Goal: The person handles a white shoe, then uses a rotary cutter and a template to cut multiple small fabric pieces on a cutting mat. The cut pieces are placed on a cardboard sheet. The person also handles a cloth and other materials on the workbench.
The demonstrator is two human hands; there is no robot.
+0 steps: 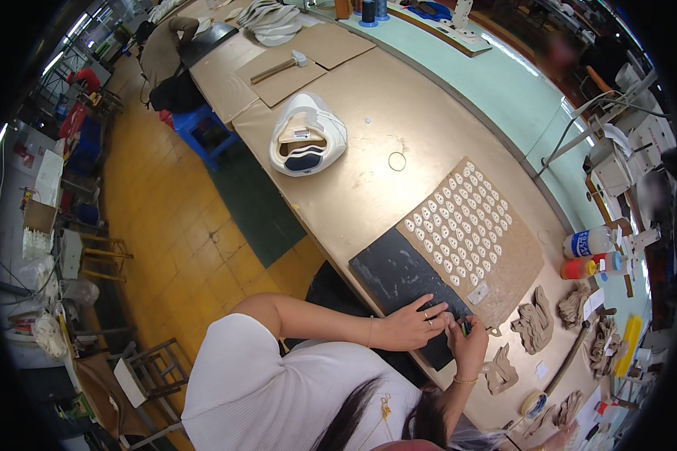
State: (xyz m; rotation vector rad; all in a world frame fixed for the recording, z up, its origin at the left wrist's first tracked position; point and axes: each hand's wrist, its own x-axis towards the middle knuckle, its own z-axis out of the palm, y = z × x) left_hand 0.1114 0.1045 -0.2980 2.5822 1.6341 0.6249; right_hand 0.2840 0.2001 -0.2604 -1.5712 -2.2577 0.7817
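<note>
My left hand (pixel 415 326), with rings on its fingers, rests over the black board (pixel 391 272) at the table's near edge. Its fingertips close on a small beige piece (pixel 450 322), partly covered by both hands. Right beside it, my right hand (pixel 470 346) is closed round a slim dark pen-like tool (pixel 465 328), most of which the fingers hide. Just beyond the hands lies a brown sheet (pixel 525 263) bearing rows of small white oval pieces (pixel 459 218). A small pale rectangular block (pixel 478 292) sits at that sheet's near end.
Stacks of beige cut pieces (pixel 534 319) lie to the right, near a tape roll (pixel 534 404) and bottles (pixel 588 242). A white shoe (pixel 308 135), a rubber band (pixel 397 161) and a hammer (pixel 278 68) lie farther up the table. Another person (pixel 162 52) sits at the far left.
</note>
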